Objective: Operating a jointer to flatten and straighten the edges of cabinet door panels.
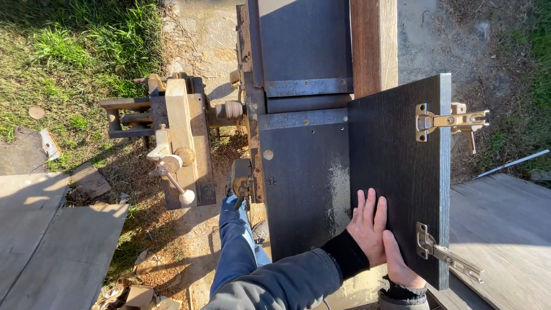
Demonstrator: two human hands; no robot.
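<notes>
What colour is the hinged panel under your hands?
Near-black with a fine wood grain; the panel shows best in the head view.

We stood outdoors in hard sunlight, grass [69, 46] beside bare dirt [201, 34], grey boards [51, 252] lying around.

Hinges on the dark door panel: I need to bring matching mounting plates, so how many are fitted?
2. One hinge sits near the panel's upper right edge, the other hinge near its lower right edge, beside the right hand. The left hand rests flat on the panel. None seem hidden.
</notes>
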